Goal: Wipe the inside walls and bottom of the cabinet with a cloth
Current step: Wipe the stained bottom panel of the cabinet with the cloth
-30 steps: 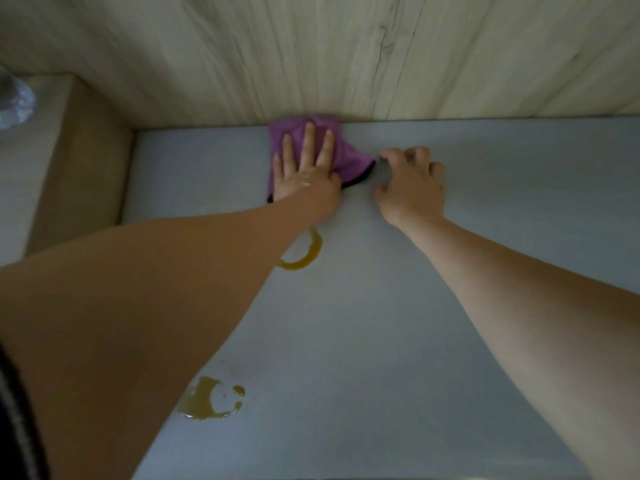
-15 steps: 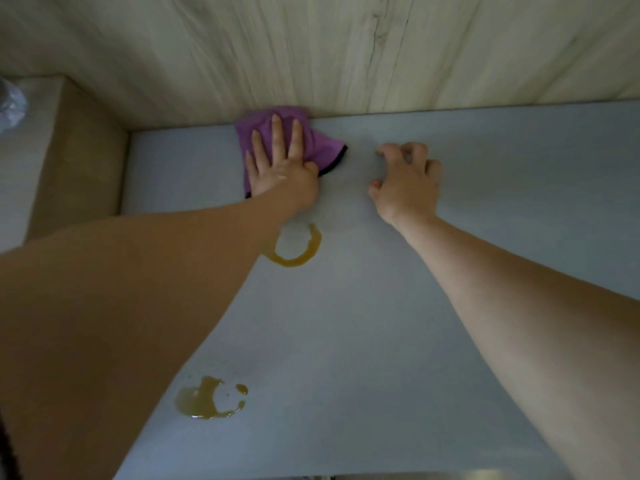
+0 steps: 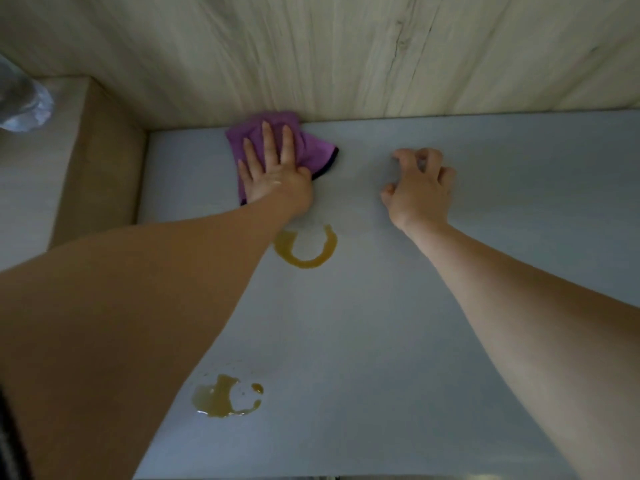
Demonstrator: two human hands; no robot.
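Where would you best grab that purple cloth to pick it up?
Probably at the dark-trimmed corner of the purple cloth, pinched from the right. The left hand presses flat on the rest, and that corner sticks out free on the cabinet bottom.

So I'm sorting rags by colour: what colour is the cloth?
Purple cloth with a dark edge, seen in the head view.

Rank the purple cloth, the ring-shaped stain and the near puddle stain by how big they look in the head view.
1. purple cloth, partly hidden under the left hand
2-3. ring-shaped stain and puddle stain: they look alike, and the puddle lies nearer the camera, so unranked.
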